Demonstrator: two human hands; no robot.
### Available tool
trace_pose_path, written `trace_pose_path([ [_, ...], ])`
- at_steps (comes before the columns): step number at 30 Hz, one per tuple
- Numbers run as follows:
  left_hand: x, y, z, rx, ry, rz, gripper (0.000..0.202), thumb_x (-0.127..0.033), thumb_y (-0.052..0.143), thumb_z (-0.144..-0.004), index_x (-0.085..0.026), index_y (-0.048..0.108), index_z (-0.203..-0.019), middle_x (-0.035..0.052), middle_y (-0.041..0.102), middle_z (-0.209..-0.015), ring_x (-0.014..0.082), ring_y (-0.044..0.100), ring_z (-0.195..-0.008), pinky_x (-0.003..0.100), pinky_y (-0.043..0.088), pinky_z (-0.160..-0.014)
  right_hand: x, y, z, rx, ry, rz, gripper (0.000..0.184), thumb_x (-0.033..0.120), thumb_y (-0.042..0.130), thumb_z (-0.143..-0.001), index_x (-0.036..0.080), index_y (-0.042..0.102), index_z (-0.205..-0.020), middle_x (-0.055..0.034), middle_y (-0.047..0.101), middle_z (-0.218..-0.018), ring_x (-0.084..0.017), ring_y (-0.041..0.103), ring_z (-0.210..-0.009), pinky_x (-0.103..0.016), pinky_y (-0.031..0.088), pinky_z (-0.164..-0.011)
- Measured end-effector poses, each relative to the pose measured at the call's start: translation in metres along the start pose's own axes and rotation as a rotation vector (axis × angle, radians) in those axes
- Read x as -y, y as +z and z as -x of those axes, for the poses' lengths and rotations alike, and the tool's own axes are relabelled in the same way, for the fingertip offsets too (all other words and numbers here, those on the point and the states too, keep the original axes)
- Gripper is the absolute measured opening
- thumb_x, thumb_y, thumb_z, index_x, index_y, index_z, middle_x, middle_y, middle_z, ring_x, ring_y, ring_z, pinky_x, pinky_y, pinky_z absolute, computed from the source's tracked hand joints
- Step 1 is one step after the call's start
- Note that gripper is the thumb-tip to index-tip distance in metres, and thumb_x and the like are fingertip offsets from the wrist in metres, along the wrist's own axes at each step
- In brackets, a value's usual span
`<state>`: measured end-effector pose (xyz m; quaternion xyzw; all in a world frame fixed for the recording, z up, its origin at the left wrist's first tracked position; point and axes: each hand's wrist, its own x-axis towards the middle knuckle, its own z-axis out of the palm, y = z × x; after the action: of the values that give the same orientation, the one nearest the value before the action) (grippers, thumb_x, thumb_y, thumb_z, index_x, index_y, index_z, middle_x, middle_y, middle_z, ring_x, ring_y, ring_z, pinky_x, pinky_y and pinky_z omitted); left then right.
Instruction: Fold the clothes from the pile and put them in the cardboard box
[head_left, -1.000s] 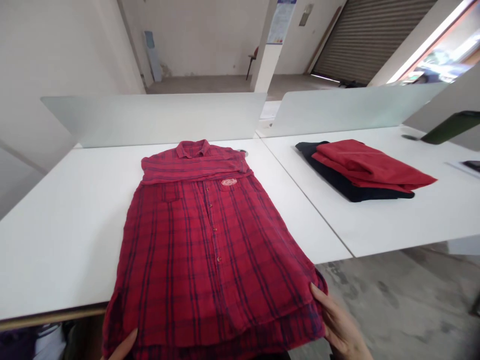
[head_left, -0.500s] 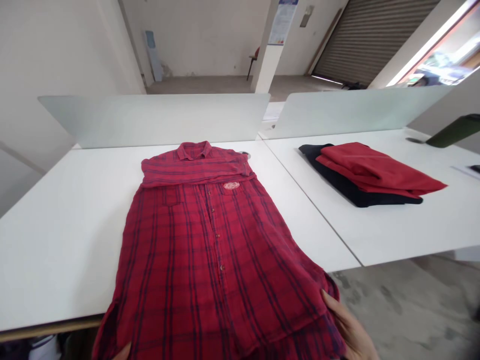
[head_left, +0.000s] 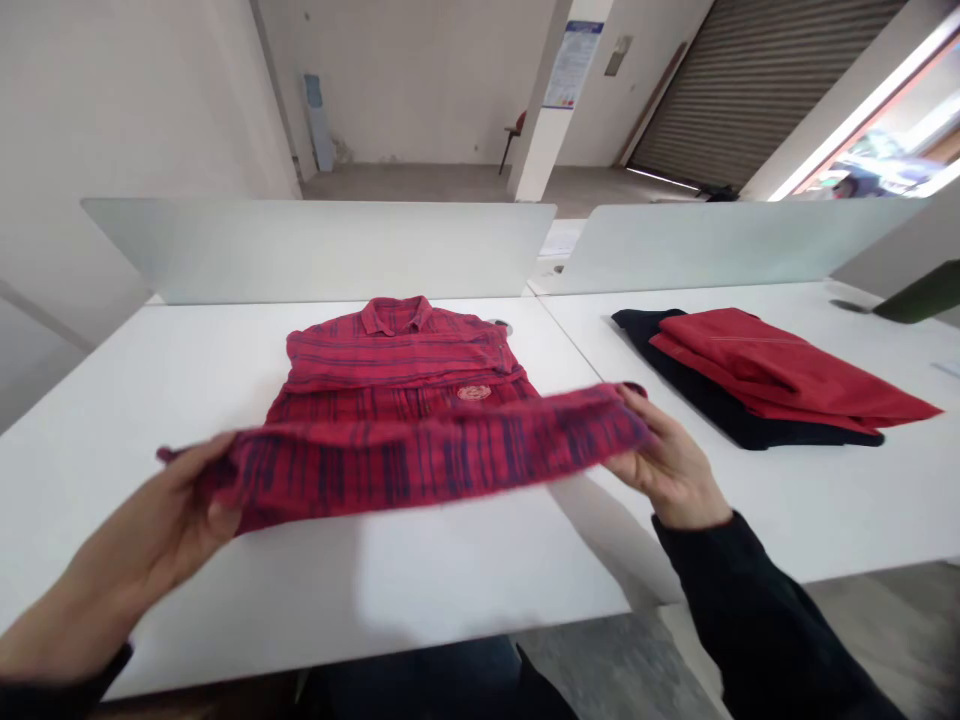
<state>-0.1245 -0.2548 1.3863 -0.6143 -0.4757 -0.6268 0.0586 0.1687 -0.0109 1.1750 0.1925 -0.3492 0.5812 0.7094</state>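
Note:
A red and navy plaid shirt [head_left: 397, 365] lies on the white table [head_left: 480, 580], collar toward the far side, sleeves crossed over its chest. Its lower part is lifted and folded up over the body, slightly blurred. My left hand [head_left: 180, 520] is closed on the left end of the raised fold, thumb below and fingers on top. At the right end, my right hand [head_left: 667, 460] pinches the other corner. The fold stretches between both hands, above the tabletop. A pale round emblem [head_left: 474, 393] shows on the chest just beyond the fold; the lower buttons are hidden.
Right of the shirt lies a folded red garment [head_left: 780, 365] on top of a dark one [head_left: 750, 428]. Frosted partitions [head_left: 337, 250] run along the table's back edge. A dark green object [head_left: 919, 292] stands at the far right.
Both hands have risen and moved away from me, bringing the shirt's lower hem up and over toward the collar. The near tabletop, covered before, now shows. The view has shifted slightly.

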Motion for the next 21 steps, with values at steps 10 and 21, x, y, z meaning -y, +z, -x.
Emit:
trace_pose_path([
  [10, -0.102, 0.098, -0.174, 0.194, -0.050, 0.617, 0.024, -0.017, 0.034, -0.099, -0.011, 0.057, -0.100, 0.0042, 0.066, -0.076, 0.0081, 0.068, -0.080, 0.004, 0.047, -0.047, 0.060, 0.090, -0.218, 0.227, -0.205, -0.123, 0.016, 0.026, 0.043, -0.096, 0.018, 0.056, -0.090, -0.0022, 0.068, -0.074, -0.012, 0.068, -0.075, -0.021, 0.059, -0.070],
  [21, -0.015, 0.019, -0.200, 0.099, 0.276, -0.070, 0.028, -0.037, 0.067, -0.079, -0.019, 0.064, -0.099, 0.0059, 0.064, -0.116, 0.0152, 0.065, -0.089, 0.025, 0.052, -0.076, 0.032, 0.000, -0.184, 0.028, -0.408, 0.904, 0.035, 0.048, 0.069, -0.077, 0.015, 0.069, -0.091, -0.0096, 0.071, -0.090, -0.021, 0.065, -0.087, -0.034, 0.051, -0.082],
])
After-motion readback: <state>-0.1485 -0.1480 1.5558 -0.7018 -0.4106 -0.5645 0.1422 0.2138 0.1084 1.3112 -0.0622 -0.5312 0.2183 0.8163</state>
